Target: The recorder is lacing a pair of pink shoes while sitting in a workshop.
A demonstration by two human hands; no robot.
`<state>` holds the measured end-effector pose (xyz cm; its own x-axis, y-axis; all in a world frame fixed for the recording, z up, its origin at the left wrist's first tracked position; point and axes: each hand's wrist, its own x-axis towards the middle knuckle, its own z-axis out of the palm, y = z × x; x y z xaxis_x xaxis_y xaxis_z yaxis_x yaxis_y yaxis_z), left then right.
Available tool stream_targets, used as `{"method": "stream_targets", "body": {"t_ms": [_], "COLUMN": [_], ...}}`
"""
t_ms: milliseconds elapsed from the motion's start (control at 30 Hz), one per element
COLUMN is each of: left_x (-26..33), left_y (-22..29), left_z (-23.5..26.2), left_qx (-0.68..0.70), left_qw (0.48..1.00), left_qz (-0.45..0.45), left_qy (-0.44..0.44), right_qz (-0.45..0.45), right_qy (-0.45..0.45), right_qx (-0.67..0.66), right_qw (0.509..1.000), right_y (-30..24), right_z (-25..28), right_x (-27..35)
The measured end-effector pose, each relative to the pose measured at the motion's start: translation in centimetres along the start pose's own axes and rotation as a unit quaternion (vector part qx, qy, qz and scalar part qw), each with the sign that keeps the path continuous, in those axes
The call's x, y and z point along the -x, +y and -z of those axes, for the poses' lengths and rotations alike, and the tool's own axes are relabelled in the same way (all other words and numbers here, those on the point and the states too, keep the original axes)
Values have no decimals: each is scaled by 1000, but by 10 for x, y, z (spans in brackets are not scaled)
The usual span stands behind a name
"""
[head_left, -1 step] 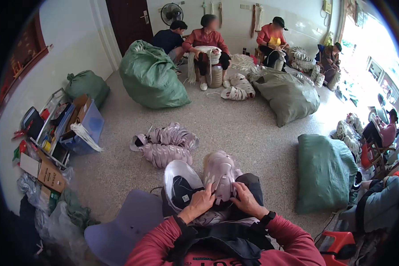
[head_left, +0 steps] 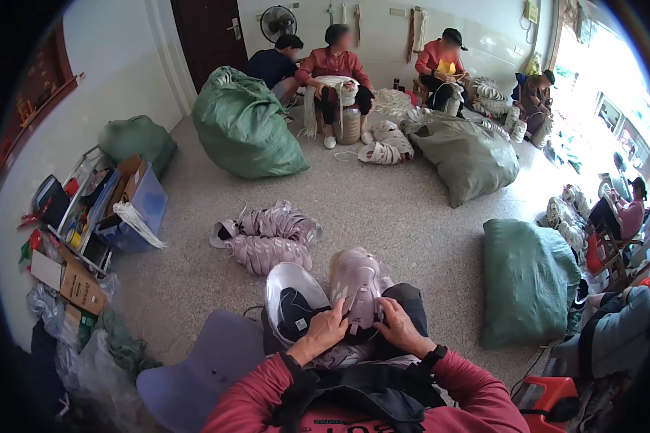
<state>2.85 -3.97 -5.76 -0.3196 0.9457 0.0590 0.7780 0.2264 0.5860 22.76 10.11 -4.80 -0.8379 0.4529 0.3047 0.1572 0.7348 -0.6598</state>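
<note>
On my lap sits a stack of pale pink shoe uppers, and the top pink shoe upper [head_left: 361,279] points away from me. My left hand [head_left: 325,332] pinches its left edge near the opening. The fingers of my right hand [head_left: 399,325] grip the opposite edge, and what lies under the fingertips is partly hidden. Left of the stack, another shoe upper [head_left: 273,296] stands with its white inside and dark lining showing. Ahead on the floor lie bundles of nested pink shoe uppers [head_left: 271,249].
A lavender chair [head_left: 202,361] stands at my left, a red stool [head_left: 549,393] at lower right. Stuffed sacks sit around: green [head_left: 245,130], grey-green [head_left: 469,159] and teal [head_left: 531,281]. A blue bin [head_left: 148,209] holds cardboard. Several people work along the far wall and right side.
</note>
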Motion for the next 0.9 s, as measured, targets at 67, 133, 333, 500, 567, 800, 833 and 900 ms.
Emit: {"method": "stream_targets", "body": {"t_ms": [67, 133, 333, 500, 567, 800, 833, 900], "left_x": [1, 14, 44, 50, 51, 73, 75, 82], "left_y": [-1, 7, 30, 19, 21, 18, 20, 31], "left_z": [8, 19, 13, 4, 13, 28, 32, 39], "left_qx": [6, 53, 244, 247, 251, 316, 336, 352], "left_qw": [1000, 997, 938, 867, 856, 840, 840, 843], "left_qz": [-11, -47, -117, -160, -153, -130, -133, -123], "left_qy": [-17, 27, -216, -401, -425, -421, -405, -388], "right_qz": [-67, -64, -32, -18, -7, -78, -79, -118], "right_qy": [1, -20, -368, -306, -275, -375, -373, -374], "right_qx": [-52, -27, -138, -117, -127, -201, -201, -224], "right_qw": [996, 997, 919, 945, 953, 902, 903, 892], "right_y": [-7, -18, -22, -40, -39, -67, -68, -68], "right_z": [5, 19, 16, 12, 12, 38, 41, 46], "right_x": [-1, 5, 64, 60, 61, 66, 69, 76]}}
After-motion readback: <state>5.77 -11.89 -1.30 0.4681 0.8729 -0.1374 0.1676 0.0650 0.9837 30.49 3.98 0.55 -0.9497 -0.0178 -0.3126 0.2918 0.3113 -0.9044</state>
